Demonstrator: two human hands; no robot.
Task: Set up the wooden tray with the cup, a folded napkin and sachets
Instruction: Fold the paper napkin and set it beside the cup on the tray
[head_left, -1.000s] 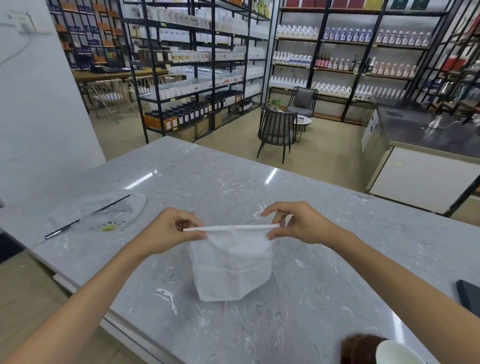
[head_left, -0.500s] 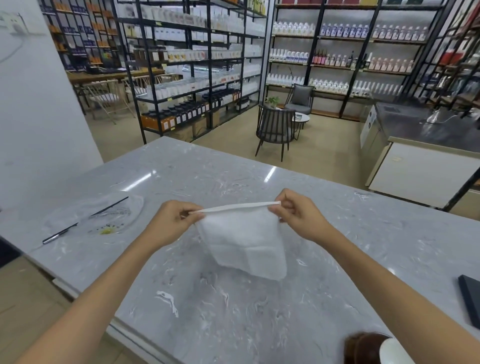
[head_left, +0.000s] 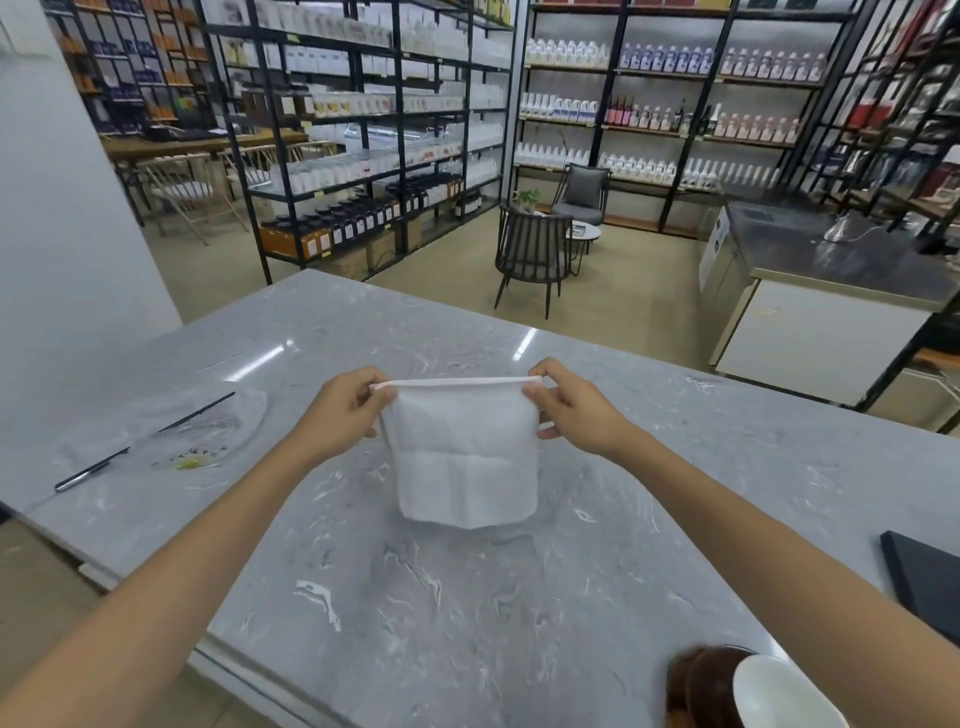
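The left hand (head_left: 345, 413) and the right hand (head_left: 574, 410) each pinch a top corner of the white napkin (head_left: 465, 457). It hangs between them, just above the counter (head_left: 467, 623).

The napkin is thin and floppy. If one pinch slips, that corner could drop and the fold could come out crooked.

Near the right arm, low down, sits the white cup (head_left: 779, 696) on something brown, maybe the tray; too little shows to tell. A dark flat thing (head_left: 924, 582) lies beside that arm. Well off from the left hand lie a plastic bag (head_left: 171, 436) and a thin stick (head_left: 140, 441). Nothing blocks the spot under the napkin. I see no sachets.
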